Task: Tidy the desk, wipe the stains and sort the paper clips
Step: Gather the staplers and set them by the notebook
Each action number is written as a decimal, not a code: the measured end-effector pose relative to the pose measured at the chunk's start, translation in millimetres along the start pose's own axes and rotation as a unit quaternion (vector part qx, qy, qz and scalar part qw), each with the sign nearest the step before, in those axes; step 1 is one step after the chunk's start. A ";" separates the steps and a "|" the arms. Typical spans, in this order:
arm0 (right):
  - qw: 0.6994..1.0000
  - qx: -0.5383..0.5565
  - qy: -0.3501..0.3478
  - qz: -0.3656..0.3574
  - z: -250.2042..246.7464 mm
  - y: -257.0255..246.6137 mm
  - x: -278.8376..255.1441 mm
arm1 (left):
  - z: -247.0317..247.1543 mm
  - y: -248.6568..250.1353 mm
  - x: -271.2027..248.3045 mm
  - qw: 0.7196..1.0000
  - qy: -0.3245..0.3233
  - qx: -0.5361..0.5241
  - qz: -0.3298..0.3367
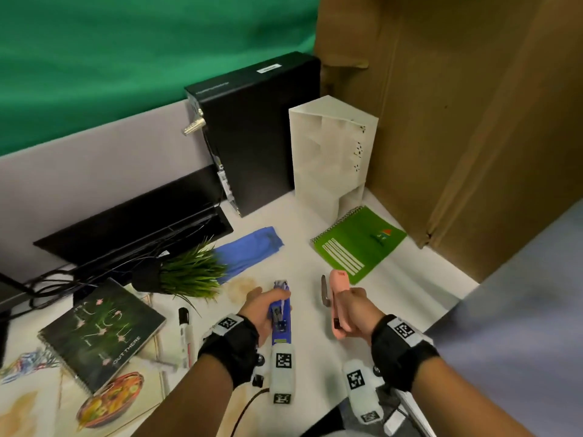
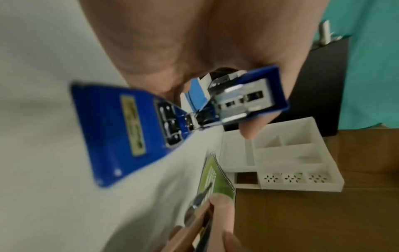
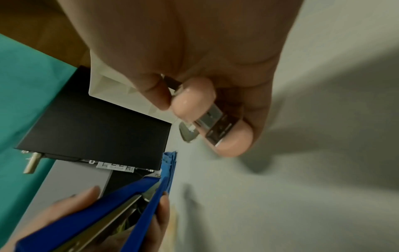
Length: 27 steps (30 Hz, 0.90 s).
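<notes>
Left hand [image 1: 257, 307]: we find it gripping a blue stapler [image 1: 279, 313], sprung apart.
Right hand [image 1: 355, 310]: we find it gripping a pink stapler [image 1: 338, 305], just beside the left.
Ahead of hands: blue cloth [image 1: 249, 250], white organizer [image 1: 331, 152].
Below: white worktop [image 1: 315, 357].

- Even, fairly bright indoor light is falling from above across the white desk [image 1: 303, 234].
- Wide-angle bending is curving the head view's edges.
- Motion blur is smearing the blue stapler [image 2: 121, 129] in the left wrist view.
- A soft shadow is spreading over the desk under the right hand [image 3: 194, 51].
</notes>
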State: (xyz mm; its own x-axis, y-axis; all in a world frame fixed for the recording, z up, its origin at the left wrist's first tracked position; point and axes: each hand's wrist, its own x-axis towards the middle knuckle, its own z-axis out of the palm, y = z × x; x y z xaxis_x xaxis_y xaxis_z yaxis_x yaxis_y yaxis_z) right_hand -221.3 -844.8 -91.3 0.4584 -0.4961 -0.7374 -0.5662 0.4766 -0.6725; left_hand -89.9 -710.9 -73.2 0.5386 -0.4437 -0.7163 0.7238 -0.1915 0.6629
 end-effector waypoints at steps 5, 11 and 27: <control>0.988 -0.147 0.029 -0.042 -5.4 -22.9 23.1 | 40.8 -4.2 19.7 0.994 0.037 0.099 -0.032; 0.967 -0.243 0.035 -0.067 -2.1 -48.3 37.4 | 74.8 -10.0 48.1 0.982 0.104 0.156 0.015; 0.852 -0.499 0.055 -0.147 6.5 -63.2 65.9 | 90.3 0.1 82.6 0.927 0.138 0.348 0.021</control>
State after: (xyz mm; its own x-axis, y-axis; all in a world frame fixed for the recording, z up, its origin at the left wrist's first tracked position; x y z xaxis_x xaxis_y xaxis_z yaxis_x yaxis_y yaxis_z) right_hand -150.8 -902.9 -97.9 0.6453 -0.5782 -0.4993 -0.7636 -0.5082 -0.3983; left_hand -84.3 -826.6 -112.5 0.7196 -0.2400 -0.6516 0.2984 -0.7404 0.6023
